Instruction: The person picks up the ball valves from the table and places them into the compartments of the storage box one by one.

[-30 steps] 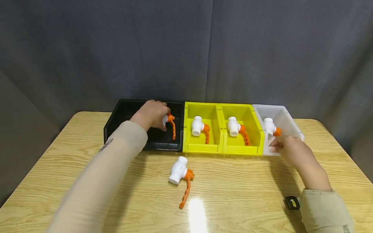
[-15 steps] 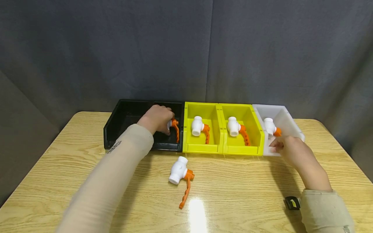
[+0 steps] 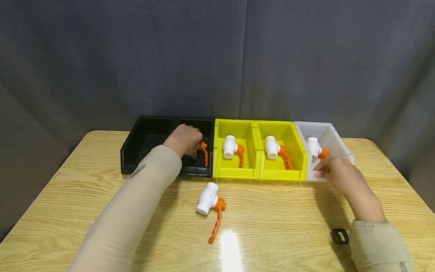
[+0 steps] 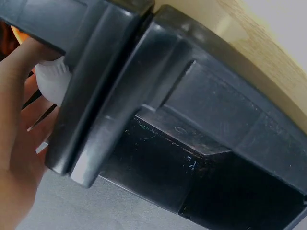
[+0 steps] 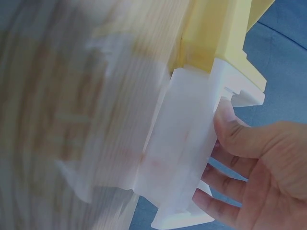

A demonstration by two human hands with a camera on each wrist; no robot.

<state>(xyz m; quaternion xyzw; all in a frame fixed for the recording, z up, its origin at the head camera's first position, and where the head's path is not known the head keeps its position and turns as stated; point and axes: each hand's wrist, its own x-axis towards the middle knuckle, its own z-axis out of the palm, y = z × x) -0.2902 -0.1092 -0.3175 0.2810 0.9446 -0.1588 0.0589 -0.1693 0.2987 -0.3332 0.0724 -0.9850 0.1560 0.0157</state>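
In the head view my left hand (image 3: 184, 139) is down in the right-hand black bin (image 3: 195, 172) and holds a ball valve. The valve's orange lever handle (image 3: 204, 154) sticks out to the right of the fingers. Its white ribbed end (image 4: 52, 79) shows beside the hand in the left wrist view, partly hidden by the bin wall. My right hand (image 3: 343, 175) hovers over the front of the white bin (image 3: 340, 145) with nothing in its grasp, its thumb (image 5: 225, 115) right at the front edge. Just behind it lies another ball valve (image 3: 314, 147).
Two yellow bins (image 3: 236, 173) in the middle of the row each hold a white ball valve (image 3: 230, 146) with an orange lever. One more ball valve (image 3: 208, 199) lies on the wooden table (image 3: 272, 215). A small black object (image 3: 340, 236) sits near the right sleeve. A grey curtain hangs behind.
My left hand has moved right and lower into the right-hand black bin, carrying the ball valve. My right hand has stayed at the white bin.
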